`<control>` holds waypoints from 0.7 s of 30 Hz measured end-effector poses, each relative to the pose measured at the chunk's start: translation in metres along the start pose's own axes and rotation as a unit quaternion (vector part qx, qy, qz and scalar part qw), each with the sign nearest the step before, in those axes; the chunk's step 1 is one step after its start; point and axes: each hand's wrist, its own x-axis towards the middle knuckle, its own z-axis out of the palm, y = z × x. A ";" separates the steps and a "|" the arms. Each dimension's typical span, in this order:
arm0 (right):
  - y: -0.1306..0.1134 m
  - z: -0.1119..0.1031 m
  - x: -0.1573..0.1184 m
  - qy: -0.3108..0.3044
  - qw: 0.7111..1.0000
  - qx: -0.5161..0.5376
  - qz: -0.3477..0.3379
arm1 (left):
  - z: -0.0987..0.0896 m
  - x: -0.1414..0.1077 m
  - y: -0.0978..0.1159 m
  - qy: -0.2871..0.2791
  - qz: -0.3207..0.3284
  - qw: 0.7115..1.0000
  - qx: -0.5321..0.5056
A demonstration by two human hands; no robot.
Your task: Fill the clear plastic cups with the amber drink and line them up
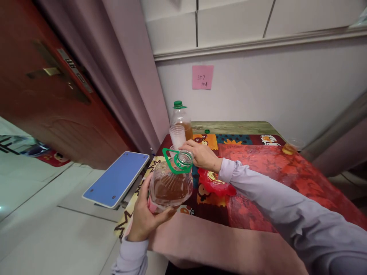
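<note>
My left hand (146, 214) is wrapped around the lower side of a large clear plastic bottle (172, 189) of brown liquid, which is slightly tilted. The bottle's mouth is uncapped, with a green carry ring (169, 162) at its neck. Just behind the neck, my right hand (205, 154) has its fingers curled together; their tips are partly hidden, and what they grip cannot be made out. Close beyond those fingers stands a stack of clear plastic cups (177, 135). A second bottle (180, 114) with a green cap is behind the stack.
A red scalloped plate (215, 183) lies under my right forearm on the patterned tablecloth. Further back is a loose green cap (207, 131). A clear cup with amber liquid (289, 148) is at the right edge. A blue stool (117, 179) stands left of the table.
</note>
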 end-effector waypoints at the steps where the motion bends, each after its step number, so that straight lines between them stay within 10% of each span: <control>1: -0.004 -0.002 0.005 -0.024 1.000 -0.015 -0.006 | 0.000 0.000 0.000 0.000 -0.003 1.000 -0.001; 21: -0.008 -0.006 0.019 -0.144 0.981 -0.130 0.008 | -0.002 0.001 0.002 -0.007 -0.005 1.000 -0.022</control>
